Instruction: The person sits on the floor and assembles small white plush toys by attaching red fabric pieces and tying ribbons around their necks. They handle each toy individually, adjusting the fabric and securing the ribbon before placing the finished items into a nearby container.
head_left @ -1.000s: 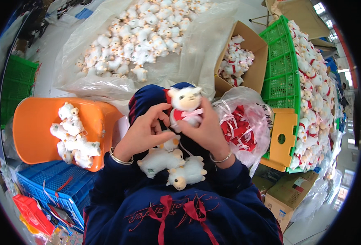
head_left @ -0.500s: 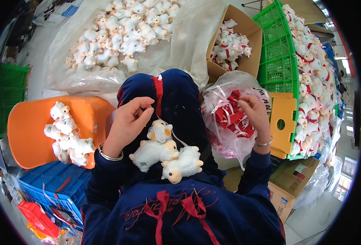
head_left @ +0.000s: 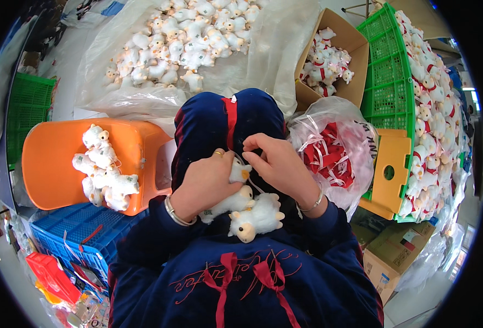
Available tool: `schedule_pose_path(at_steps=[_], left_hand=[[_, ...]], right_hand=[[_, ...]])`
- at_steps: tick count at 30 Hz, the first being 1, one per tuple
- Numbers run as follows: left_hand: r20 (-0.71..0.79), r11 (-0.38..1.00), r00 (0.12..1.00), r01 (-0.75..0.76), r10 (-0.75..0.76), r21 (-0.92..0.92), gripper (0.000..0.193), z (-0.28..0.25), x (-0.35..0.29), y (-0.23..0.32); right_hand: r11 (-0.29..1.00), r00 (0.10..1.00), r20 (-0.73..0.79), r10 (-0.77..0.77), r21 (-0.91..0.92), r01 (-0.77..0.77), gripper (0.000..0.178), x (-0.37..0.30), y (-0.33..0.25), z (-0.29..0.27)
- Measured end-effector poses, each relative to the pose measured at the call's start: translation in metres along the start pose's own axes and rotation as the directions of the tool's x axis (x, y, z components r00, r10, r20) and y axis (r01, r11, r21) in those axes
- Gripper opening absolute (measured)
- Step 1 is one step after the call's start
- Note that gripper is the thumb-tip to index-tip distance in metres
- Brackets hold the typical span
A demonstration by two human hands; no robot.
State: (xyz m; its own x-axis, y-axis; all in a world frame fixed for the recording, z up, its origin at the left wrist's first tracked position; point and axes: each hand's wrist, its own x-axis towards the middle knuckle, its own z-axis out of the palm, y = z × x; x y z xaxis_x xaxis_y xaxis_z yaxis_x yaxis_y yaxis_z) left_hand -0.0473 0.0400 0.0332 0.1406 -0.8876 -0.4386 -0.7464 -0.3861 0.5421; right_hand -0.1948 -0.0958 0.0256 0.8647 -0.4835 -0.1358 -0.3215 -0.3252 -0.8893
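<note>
On my lap lie three white plush sheep with cream faces. The topmost plush sheep (head_left: 240, 170) is half covered by my left hand (head_left: 208, 180), whose fingers are curled round it. Below it, another plush sheep (head_left: 230, 203) lies partly under that hand. The nearest plush sheep (head_left: 257, 216) rests on its side, touched by neither hand. Just right of the top one, my right hand (head_left: 280, 167) is closed in a pinch, thumb near forefinger. A thin white string shows near the fingers; what the right fingertips hold is too small to make out.
A clear bag of red ribbons (head_left: 329, 156) stands at my right, near an open carton (head_left: 356, 63) of plush sheep. Green crates (head_left: 386, 82) border a large heap there. An orange stool (head_left: 50, 164) holds several sheep at left. Plastic sheeting (head_left: 274, 60) ahead carries a pile.
My right hand has moved left from above the ribbon bag to the sheep on my lap. My left hand has come down over the top sheep. The view has shifted slightly.
</note>
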Motion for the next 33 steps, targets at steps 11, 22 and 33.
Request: schedule_pose_path(at_steps=[11, 22, 33], left_hand=[[-0.007, 0.971, 0.99, -0.136, 0.137, -0.197, 0.055, 0.0, -0.025, -0.016], [-0.453, 0.67, 0.885, -0.271, -0.11, -0.691, 0.062, 0.008, -0.034, -0.05], [-0.428, 0.253, 0.903, -0.409, -0.023, -0.877, 0.067, 0.023, -0.036, -0.064]], right_hand=[[0.953, 0.986, 0.128, 0.112, -0.294, -0.07, 0.03, 0.05, 0.005, 0.043], [0.975, 0.979, 0.038, 0.202, 0.088, -0.205, 0.018, 0.042, -0.019, 0.006], [0.983, 0.993, 0.074, 0.094, -0.166, -0.08, 0.031, 0.079, -0.014, 0.013]])
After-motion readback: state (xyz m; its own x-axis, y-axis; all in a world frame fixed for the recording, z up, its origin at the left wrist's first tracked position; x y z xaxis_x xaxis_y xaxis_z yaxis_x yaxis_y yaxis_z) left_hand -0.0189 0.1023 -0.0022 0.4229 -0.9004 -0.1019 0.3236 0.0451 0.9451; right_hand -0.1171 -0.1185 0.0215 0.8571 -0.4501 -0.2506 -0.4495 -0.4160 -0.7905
